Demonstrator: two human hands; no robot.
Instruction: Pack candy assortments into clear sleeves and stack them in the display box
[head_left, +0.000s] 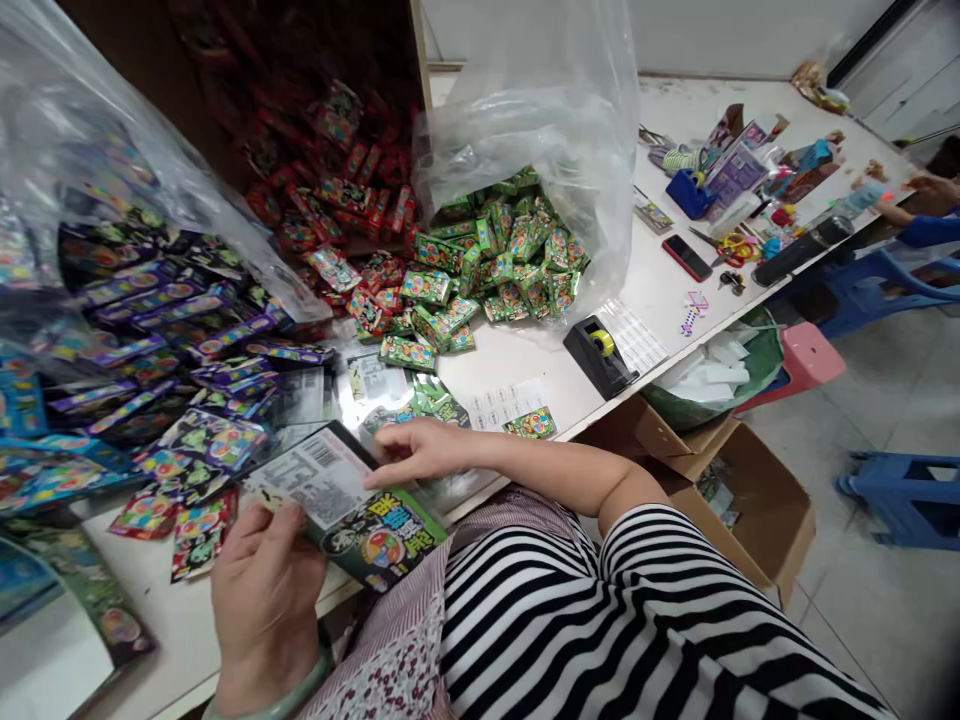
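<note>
- The printed box, black with a green edge, sits at seven o'clock in the view, held over the table's near edge, against the person's front.
- From the left hand it lies toward two o'clock; from the right hand, toward eight. Neither hand is clearly nearer—both reach it.
- Its long axis seems to run from ten to four o'clock, the pale barcode panel at the ten o'clock end, the coloured panel at four.
- The left hand pinches the box's lower-left edge, thumb on the visible side, fingers mostly hidden, wrist below at about seven o'clock from the thumb.
- The right hand comes in from three o'clock, forearm nearly level, fingers curled and one digit lying on the barcode panel; whether it grips there I cannot tell.
- Around the box—purple packets at ten o'clock, green packets at one, a sticker sheet and tape dispenser toward two.
</note>
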